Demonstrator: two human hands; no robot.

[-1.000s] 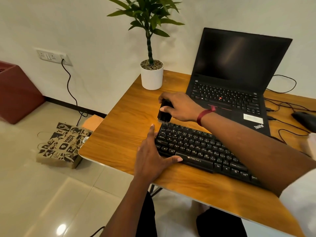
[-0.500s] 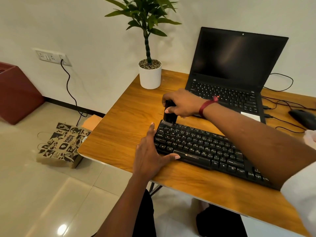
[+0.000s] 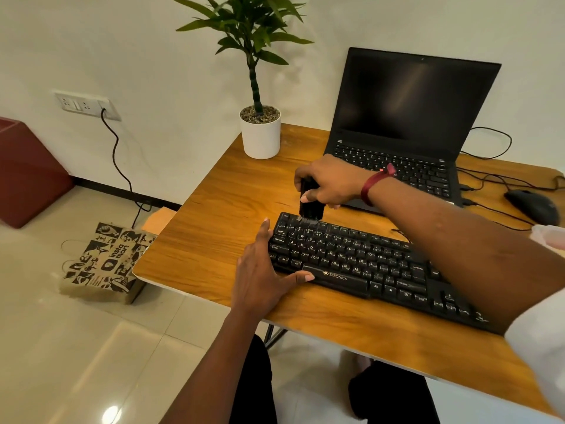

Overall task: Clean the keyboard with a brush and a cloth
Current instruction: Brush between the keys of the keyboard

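A black keyboard (image 3: 360, 264) lies slantwise on the wooden desk (image 3: 220, 228). My right hand (image 3: 330, 182) grips a short black brush (image 3: 310, 206) held upright, its pale bristles touching the keys at the keyboard's top left corner. My left hand (image 3: 263, 270) lies flat against the keyboard's left end, fingers straight along its side and thumb resting on the front edge near the space bar. A pale cloth (image 3: 550, 237) shows at the right frame edge, mostly cut off.
An open black laptop (image 3: 406, 117) stands behind the keyboard, a white potted plant (image 3: 260, 133) at the desk's back left corner. A black mouse (image 3: 532, 206) and cables lie at the right. A printed paper bag (image 3: 104, 264) sits on the floor left of the desk.
My right hand has lowered the brush from just above the desk onto the keyboard's top left keys. My left hand has stayed against the keyboard's left end.
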